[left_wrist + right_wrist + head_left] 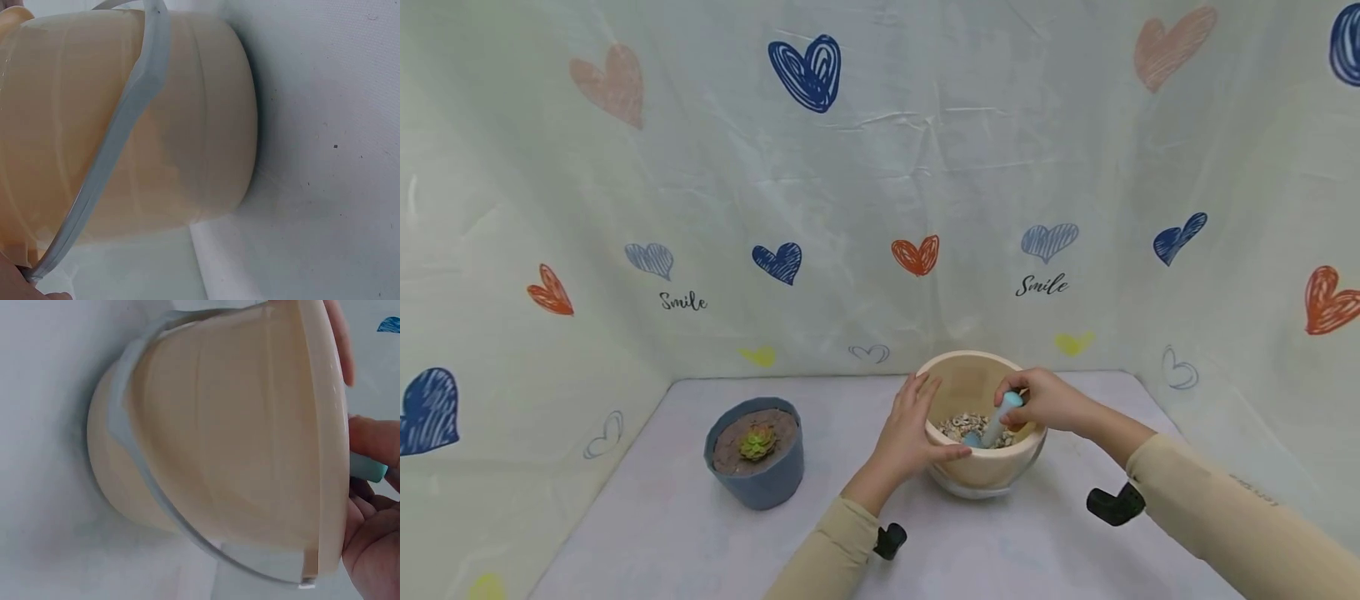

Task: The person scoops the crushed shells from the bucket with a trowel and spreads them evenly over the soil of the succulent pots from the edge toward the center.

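Observation:
A cream plastic bucket [981, 472] with a grey handle [100, 169] stands on the table, holding loose mixed gravel [967, 425]. My left hand [910, 433] rests on the bucket's left rim, fingers spread and nearly straight, thumb along the front rim. With my right hand [1041, 402] I grip the light blue handle of a small shovel [997, 423] over the right side of the bucket. Its blue blade dips into the gravel and is partly hidden. In the right wrist view, the bucket wall hides most of the shovel.
Left of the bucket stands a blue-grey pot [767, 483] filled with brown soil and a small green succulent [757, 442]. A white cloth covers the table [647, 517]. Behind it hangs a pale curtain [865, 192] printed with hearts.

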`<action>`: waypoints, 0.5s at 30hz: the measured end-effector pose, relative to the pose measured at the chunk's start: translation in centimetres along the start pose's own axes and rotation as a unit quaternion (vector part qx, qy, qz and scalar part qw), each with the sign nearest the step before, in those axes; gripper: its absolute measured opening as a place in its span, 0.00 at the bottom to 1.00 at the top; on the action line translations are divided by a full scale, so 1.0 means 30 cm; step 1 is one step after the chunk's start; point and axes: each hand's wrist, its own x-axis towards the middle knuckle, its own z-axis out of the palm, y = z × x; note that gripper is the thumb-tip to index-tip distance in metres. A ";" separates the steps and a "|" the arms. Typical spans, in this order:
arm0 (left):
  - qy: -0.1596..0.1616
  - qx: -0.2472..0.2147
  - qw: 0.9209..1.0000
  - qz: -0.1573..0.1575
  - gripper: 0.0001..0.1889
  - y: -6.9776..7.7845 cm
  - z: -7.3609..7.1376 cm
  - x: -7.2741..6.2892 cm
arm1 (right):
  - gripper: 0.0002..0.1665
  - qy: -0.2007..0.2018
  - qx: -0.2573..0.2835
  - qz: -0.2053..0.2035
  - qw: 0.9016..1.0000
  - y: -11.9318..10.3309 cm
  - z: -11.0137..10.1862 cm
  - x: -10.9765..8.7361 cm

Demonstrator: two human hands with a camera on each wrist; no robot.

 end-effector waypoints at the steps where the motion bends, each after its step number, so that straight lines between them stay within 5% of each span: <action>1: 0.000 0.000 1.000 0.001 0.59 0.000 -0.001 0.000 | 0.09 0.007 0.005 0.004 1.000 -0.001 0.008 0.001; 15: -0.003 0.001 1.000 0.001 0.59 0.002 -0.004 0.000 | 0.11 0.065 0.064 0.045 0.995 -0.013 0.061 0.018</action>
